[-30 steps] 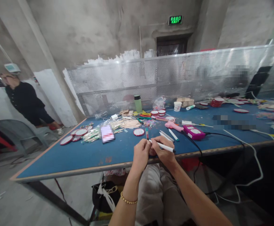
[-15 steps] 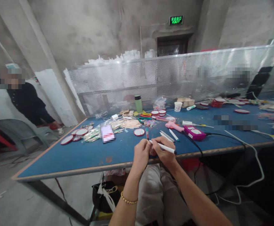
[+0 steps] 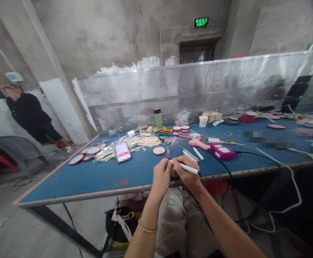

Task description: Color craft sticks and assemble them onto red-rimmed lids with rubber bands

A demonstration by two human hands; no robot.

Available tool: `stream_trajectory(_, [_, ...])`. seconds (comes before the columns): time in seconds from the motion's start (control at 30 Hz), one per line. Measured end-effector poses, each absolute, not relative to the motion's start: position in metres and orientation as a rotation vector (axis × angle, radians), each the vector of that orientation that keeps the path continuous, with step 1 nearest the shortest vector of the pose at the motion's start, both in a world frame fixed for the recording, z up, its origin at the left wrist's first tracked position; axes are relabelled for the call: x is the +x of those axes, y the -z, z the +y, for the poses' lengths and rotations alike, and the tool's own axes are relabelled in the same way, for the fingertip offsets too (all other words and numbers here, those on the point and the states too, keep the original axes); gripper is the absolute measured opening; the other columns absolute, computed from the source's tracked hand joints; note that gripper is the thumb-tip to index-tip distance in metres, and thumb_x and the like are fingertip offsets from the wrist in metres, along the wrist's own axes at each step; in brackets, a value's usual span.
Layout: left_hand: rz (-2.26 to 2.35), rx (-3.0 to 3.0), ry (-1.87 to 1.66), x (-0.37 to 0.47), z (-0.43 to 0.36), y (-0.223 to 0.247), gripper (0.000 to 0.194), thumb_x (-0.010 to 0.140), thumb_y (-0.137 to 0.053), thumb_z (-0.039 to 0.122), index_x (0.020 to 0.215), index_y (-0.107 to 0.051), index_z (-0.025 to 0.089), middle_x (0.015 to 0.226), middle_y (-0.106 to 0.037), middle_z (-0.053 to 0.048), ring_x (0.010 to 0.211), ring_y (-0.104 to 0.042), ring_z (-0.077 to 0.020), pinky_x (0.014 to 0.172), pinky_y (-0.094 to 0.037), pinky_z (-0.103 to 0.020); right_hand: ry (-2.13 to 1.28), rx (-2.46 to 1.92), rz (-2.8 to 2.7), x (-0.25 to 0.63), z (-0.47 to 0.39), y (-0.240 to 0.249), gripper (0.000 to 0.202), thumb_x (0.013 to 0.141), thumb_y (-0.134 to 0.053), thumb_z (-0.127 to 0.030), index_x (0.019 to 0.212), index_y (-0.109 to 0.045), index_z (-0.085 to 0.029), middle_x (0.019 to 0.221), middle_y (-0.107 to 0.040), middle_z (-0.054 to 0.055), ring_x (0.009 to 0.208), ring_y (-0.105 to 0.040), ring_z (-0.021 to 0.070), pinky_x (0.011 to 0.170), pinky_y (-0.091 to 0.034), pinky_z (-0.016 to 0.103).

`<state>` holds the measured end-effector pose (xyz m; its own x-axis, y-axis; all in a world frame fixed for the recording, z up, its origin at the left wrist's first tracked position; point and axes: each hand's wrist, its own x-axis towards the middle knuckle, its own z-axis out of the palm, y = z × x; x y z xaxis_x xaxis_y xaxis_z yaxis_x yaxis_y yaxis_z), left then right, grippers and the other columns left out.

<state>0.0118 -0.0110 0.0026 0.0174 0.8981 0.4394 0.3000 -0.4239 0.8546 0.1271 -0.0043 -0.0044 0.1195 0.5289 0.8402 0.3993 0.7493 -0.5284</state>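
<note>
At the front edge of the blue table (image 3: 92,182), my right hand (image 3: 186,175) is closed around a white marker (image 3: 188,168) with a dark end. My left hand (image 3: 162,173) touches it and pinches a small stick (image 3: 168,150) with green and red bands, which points away from me. The marker's tip is at the stick's near end, between my fingertips. Just beyond lies a round red-rimmed disc (image 3: 159,151). More markers (image 3: 198,154) rest to the right of my hands.
Wooden sticks (image 3: 148,140), a green bottle (image 3: 158,118), a paper cup (image 3: 203,121), a pink tool (image 3: 199,144) and a purple box (image 3: 222,151) with cables stand beyond. A person (image 3: 33,114) is at the far left.
The marker and my right hand have shifted very slightly left. The person at the far left has an arm raised near the head.
</note>
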Motion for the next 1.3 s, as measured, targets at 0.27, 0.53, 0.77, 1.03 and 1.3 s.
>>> stream_trajectory(0.27, [1.243,1.77,-1.42,0.0118,-0.0102,-0.0006,0.029,0.084,-0.045,0.039,0.063,-0.045,0.019,0.057,-0.045,0.004,0.059,-0.04,-0.0113,0.056,-0.029,-0.023,-0.089,-0.8,-1.505,0.1267,-0.0034,0.0045,0.019,0.086,-0.057,-0.025,0.071,-0.066,-0.019,0.055,-0.065,-0.001,0.045,-0.058,0.0113,0.047,-0.047,0.022])
stream_trajectory(0.53, [1.244,1.779,-1.414,0.0114,-0.0112,-0.0021,0.03,0.084,-0.044,0.038,0.061,-0.043,0.019,0.056,-0.044,0.005,0.058,-0.039,-0.0109,0.055,-0.028,-0.023,-0.091,-0.814,-1.494,0.1275,-0.0036,0.0054,0.019,0.086,-0.056,-0.025,0.071,-0.066,-0.019,0.055,-0.065,-0.001,0.045,-0.057,0.011,0.048,-0.047,0.022])
stream_trajectory(0.77, [1.243,1.785,-1.42,0.0121,-0.0116,-0.0032,0.032,0.084,-0.044,0.039,0.06,-0.042,0.019,0.055,-0.043,0.005,0.057,-0.039,-0.0109,0.054,-0.028,-0.023,-0.075,-0.784,-1.493,0.1271,-0.0031,0.0053,0.019,0.086,-0.057,-0.024,0.07,-0.065,-0.018,0.055,-0.065,-0.001,0.044,-0.056,0.0105,0.047,-0.046,0.021])
stream_trajectory(1.03, [1.247,1.775,-1.429,0.0122,-0.0109,-0.0019,0.03,0.084,-0.045,0.038,0.061,-0.043,0.019,0.055,-0.044,0.005,0.058,-0.039,-0.0111,0.055,-0.029,-0.023,-0.071,-0.789,-1.499,0.1264,-0.0024,0.0059,0.019,0.086,-0.056,-0.024,0.07,-0.065,-0.019,0.055,-0.066,-0.001,0.045,-0.057,0.0109,0.047,-0.047,0.022])
stream_trajectory(1.3, [1.242,1.77,-1.43,0.0119,-0.0118,-0.0032,0.031,0.084,-0.045,0.038,0.06,-0.043,0.019,0.055,-0.045,0.005,0.058,-0.04,-0.0108,0.055,-0.029,-0.023,-0.074,-0.816,-1.479,0.1272,-0.0038,0.0055,0.019,0.086,-0.056,-0.026,0.07,-0.064,-0.019,0.056,-0.065,-0.001,0.046,-0.057,0.0116,0.047,-0.047,0.023])
